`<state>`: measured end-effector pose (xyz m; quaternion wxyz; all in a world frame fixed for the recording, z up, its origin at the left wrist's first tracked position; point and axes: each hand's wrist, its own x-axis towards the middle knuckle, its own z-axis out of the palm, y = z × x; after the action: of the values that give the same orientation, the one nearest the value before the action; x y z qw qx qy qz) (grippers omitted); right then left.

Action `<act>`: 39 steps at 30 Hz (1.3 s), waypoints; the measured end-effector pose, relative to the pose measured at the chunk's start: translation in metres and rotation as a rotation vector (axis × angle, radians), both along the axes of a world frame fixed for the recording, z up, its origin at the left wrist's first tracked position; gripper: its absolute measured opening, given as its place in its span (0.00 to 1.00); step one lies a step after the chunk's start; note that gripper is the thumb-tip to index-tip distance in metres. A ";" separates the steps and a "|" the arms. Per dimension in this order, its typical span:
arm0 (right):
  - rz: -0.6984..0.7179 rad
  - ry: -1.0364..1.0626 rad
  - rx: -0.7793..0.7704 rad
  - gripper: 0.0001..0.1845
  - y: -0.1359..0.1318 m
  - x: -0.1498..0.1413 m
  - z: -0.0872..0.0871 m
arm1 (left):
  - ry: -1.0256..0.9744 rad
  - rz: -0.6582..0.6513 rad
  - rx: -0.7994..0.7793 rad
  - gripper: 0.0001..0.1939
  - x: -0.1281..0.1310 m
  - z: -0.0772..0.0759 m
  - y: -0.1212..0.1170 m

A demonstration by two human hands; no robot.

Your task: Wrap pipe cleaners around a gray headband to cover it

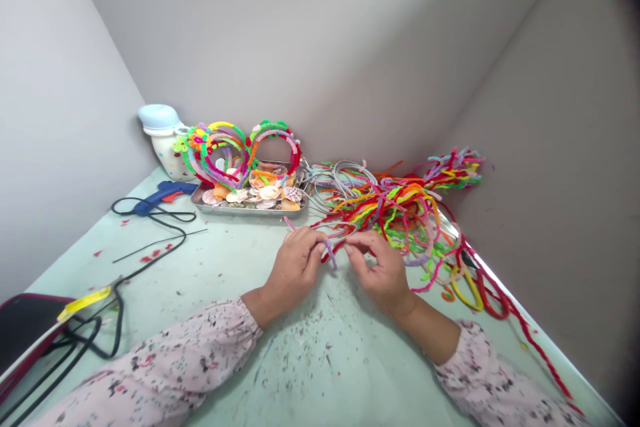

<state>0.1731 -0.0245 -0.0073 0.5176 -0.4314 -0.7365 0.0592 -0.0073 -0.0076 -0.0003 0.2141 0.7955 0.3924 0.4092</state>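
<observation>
The tabletop (210,267) is pale mint green, speckled with dark grey and flecked with red; the walls (300,47) are grey; both sleeves (170,363) are pale pink, printed with small dark grey and red motifs; the fuzzy stem (331,257) between the hands is purple; the stem pile (370,210) mixes red, orange, yellow, green, pink and purple; the wire coils (350,177) are grey; the headbands (296,147) are striped in many colours; the shells (269,193) are white, orange and pink, one patterned in dark purplish spots; the tray (250,211) is silver; the glue gun (163,195) is blue with an orange-red trigger; the cup (167,150) is white with coloured dots, its lid (160,117) light blue.
</observation>
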 end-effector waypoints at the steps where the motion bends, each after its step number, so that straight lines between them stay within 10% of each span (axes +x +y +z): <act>1: -0.019 0.001 0.028 0.08 0.001 0.000 0.000 | 0.000 -0.006 -0.002 0.10 0.000 0.000 0.000; 39: 0.012 -0.065 0.022 0.08 0.007 0.001 -0.007 | 0.022 -0.001 -0.036 0.10 0.001 0.000 0.000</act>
<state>0.1741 -0.0172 -0.0145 0.4978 -0.4230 -0.7561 0.0402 -0.0067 -0.0076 -0.0004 0.2243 0.7962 0.4015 0.3932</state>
